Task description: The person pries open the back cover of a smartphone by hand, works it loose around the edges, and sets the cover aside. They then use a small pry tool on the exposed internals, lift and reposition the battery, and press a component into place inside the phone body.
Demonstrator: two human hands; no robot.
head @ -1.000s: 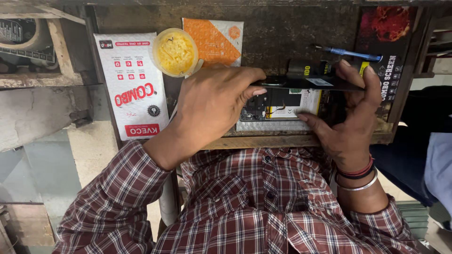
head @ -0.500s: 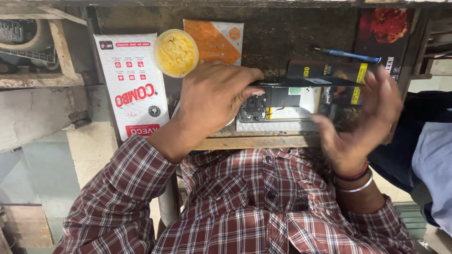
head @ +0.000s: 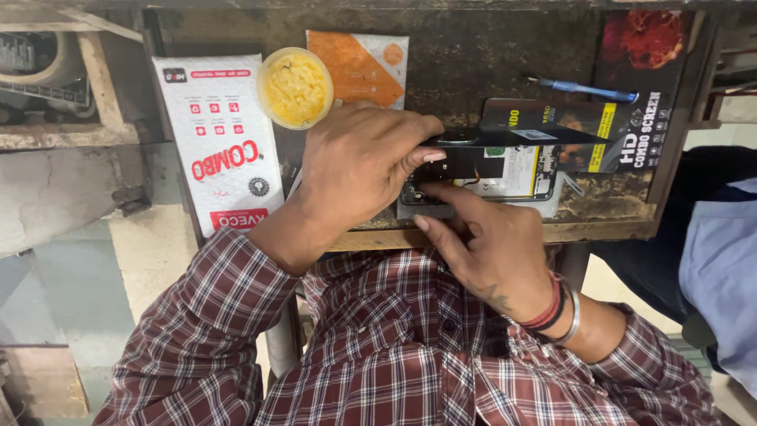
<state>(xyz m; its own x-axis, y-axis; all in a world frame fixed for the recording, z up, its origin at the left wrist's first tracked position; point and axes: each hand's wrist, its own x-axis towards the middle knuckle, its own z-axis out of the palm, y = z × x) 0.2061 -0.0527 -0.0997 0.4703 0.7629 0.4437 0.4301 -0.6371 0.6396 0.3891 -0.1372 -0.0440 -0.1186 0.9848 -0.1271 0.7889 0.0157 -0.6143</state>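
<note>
An opened phone (head: 516,180) lies flat near the front edge of a worn wooden workbench (head: 607,230), its insides showing. My left hand (head: 359,170) pinches one end of the thin black screen panel (head: 520,136), which is lifted off the phone's far side. My right hand (head: 493,256), with bracelets on its wrist, holds nothing. Its index fingertip presses on the phone's insides at the left end, just below my left thumb, and its thumb rests by the phone's near edge.
A white flat package (head: 217,142) and a round tub of yellow paste (head: 295,87) lie to the left. An orange packet (head: 359,67) is behind my left hand. A blue-handled tool (head: 583,89) rests on a black screen box (head: 639,126) at the right.
My right hand has left the phone's right end and swung to its left end, where the index finger now touches the insides. My left hand keeps its grip on the panel.
</note>
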